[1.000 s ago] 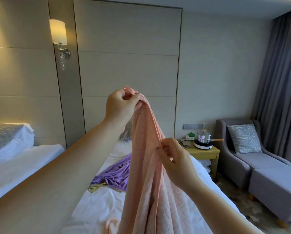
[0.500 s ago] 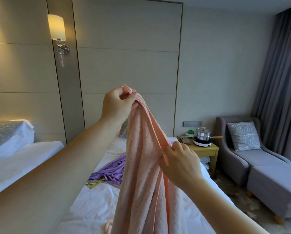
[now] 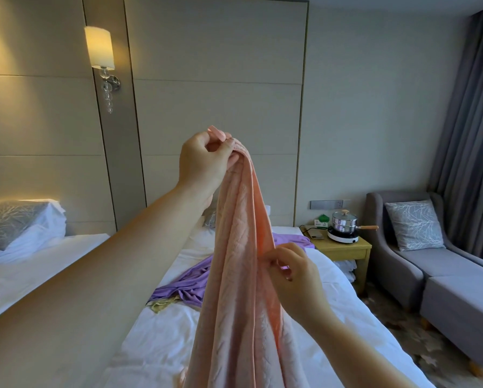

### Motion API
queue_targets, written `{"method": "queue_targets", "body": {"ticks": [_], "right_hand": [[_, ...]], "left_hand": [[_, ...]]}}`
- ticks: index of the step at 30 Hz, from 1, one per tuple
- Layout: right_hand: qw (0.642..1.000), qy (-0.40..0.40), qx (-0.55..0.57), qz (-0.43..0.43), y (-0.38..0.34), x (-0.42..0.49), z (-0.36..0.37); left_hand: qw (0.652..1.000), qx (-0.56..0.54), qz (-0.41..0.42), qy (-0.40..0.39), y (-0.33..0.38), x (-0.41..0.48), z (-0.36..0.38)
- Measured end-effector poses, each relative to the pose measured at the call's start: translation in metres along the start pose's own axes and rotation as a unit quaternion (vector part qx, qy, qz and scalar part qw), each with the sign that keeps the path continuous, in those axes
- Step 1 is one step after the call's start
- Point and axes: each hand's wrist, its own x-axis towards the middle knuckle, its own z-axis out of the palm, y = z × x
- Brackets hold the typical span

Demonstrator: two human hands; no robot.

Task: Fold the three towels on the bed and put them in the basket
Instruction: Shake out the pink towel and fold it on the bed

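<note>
Pink towel [image 3: 234, 275]: held up in the air above the bed [image 3: 161, 345]. It hangs as a long, gathered column, and its lower part runs out of the bottom of the view.

Upper grip: the left hand [image 3: 203, 161] is raised high above the bed. Its fingers and thumb are curled and pinch the topmost corner of the pink towel. A small tip of cloth stands up above the fingers. All the rest of the towel falls straight down from this pinch point.

Lower grip: the right hand [image 3: 293, 275] is placed well below the left hand, on the right-hand edge of the hanging column. Its thumb and curled fingers pinch that edge. The bulk of the cloth lies to the left of this grip and continues below it.

Other items on the bed:
- Purple towel [image 3: 184, 284]: lies crumpled on the white sheet, behind the hanging pink towel and partly hidden by it.
- Yellow-green towel [image 3: 161, 303]: a small part shows at the near-left edge of the purple towel, touching it.

Items beside the bed:
- Bedside table [image 3: 344, 247]: stands at the right side of the bed, near its head. It carries a steel pot [image 3: 344, 221] on a small hotplate.
- Grey armchair [image 3: 402, 264]: stands further right of the bed, beyond the bedside table.
- Wall lamp [image 3: 99, 49]: lit, on the wall left of the bed's head.
</note>
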Motion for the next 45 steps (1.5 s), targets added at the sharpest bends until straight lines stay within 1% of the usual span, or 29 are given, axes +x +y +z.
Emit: {"method": "queue_targets", "body": {"ticks": [2,5,8,10,11,13,16,18,19,20,21,22,23,24,25,27,28,29,30,32,33,34,37,38,39,43,45], "right_hand": [[1.0,-0.013,0.004,0.012,-0.004,-0.002,0.003],[0.992,-0.084,-0.077,0.051,-0.006,0.0,0.006],[0.98,-0.129,-0.143,0.05,-0.005,0.002,0.011],[0.973,-0.155,-0.161,0.055,-0.003,0.002,0.014],[0.974,-0.161,-0.148,0.066,-0.002,0.003,0.013],[0.98,-0.145,-0.098,0.094,-0.002,0.007,0.007],[0.983,-0.072,0.005,0.167,-0.004,0.019,-0.015],[0.973,-0.021,0.088,0.214,-0.007,0.034,-0.03],[0.968,-0.011,0.117,0.223,-0.011,0.042,-0.036],[0.963,-0.014,0.147,0.226,-0.016,0.048,-0.04],[0.957,-0.026,0.182,0.224,-0.021,0.052,-0.041],[0.951,-0.047,0.212,0.219,-0.026,0.055,-0.04],[0.947,-0.073,0.229,0.211,-0.031,0.056,-0.037],[0.946,-0.101,0.234,0.202,-0.035,0.055,-0.034],[0.944,-0.132,0.234,0.194,-0.037,0.053,-0.03],[0.936,-0.185,0.234,0.188,-0.039,0.048,-0.023],[0.932,-0.203,0.231,0.19,-0.038,0.045,-0.022],[0.931,-0.212,0.226,0.193,-0.036,0.041,-0.022],[0.932,-0.213,0.22,0.195,-0.034,0.038,-0.024],[0.936,-0.199,0.21,0.201,-0.026,0.03,-0.031],[0.941,-0.192,0.194,0.202,-0.022,0.026,-0.035],[0.947,-0.187,0.166,0.2,-0.017,0.021,-0.039],[0.963,-0.175,0.1,0.178,-0.002,0.002,-0.045],[0.967,-0.17,0.091,0.167,0.003,-0.005,-0.047],[0.97,-0.169,0.075,0.156,0.008,-0.013,-0.047],[0.981,-0.158,-0.039,0.106,0.02,-0.039,-0.045],[0.979,-0.149,-0.093,0.105,0.025,-0.047,-0.038]], "left_hand": [[1.0,0.0,-0.003,-0.002,-0.002,-0.001,0.003],[1.0,-0.005,-0.017,-0.002,-0.009,-0.004,0.005],[1.0,-0.005,-0.025,0.001,-0.015,-0.005,0.002],[1.0,-0.009,-0.028,0.006,-0.016,-0.004,-0.001],[1.0,-0.005,-0.024,0.01,-0.017,-0.001,-0.005],[0.999,0.026,-0.008,0.033,-0.018,0.006,-0.017],[0.994,0.071,0.001,0.086,-0.023,0.019,-0.049],[0.988,0.105,-0.011,0.112,-0.028,0.027,-0.073],[0.985,0.12,-0.016,0.125,-0.031,0.029,-0.085],[0.981,0.138,-0.02,0.133,-0.034,0.031,-0.095],[0.973,0.184,-0.016,0.137,-0.037,0.03,-0.102],[0.954,0.269,-0.001,0.134,-0.042,0.028,-0.106],[0.923,0.365,0.025,0.118,-0.046,0.021,-0.105],[0.893,0.439,0.058,0.083,-0.051,0.01,-0.1],[0.872,0.482,0.082,0.027,-0.057,-0.006,-0.092],[0.85,0.499,0.102,-0.134,-0.065,-0.043,-0.072],[0.837,0.495,0.099,-0.21,-0.068,-0.06,-0.063],[0.825,0.489,0.077,-0.273,-0.073,-0.074,-0.057],[0.818,0.476,0.05,-0.318,-0.079,-0.085,-0.054],[0.839,0.389,-0.007,-0.38,-0.092,-0.096,-0.051],[0.851,0.347,-0.018,-0.395,-0.097,-0.098,-0.049],[0.854,0.332,-0.017,-0.4,-0.099,-0.098,-0.047],[0.833,0.371,0.044,-0.409,-0.095,-0.095,-0.035],[0.829,0.386,0.064,-0.4,-0.093,-0.094,-0.029],[0.834,0.391,0.081,-0.381,-0.09,-0.092,-0.025],[0.887,0.366,0.087,-0.269,-0.077,-0.078,-0.014],[0.897,0.365,0.085,-0.236,-0.07,-0.068,-0.012]]}}
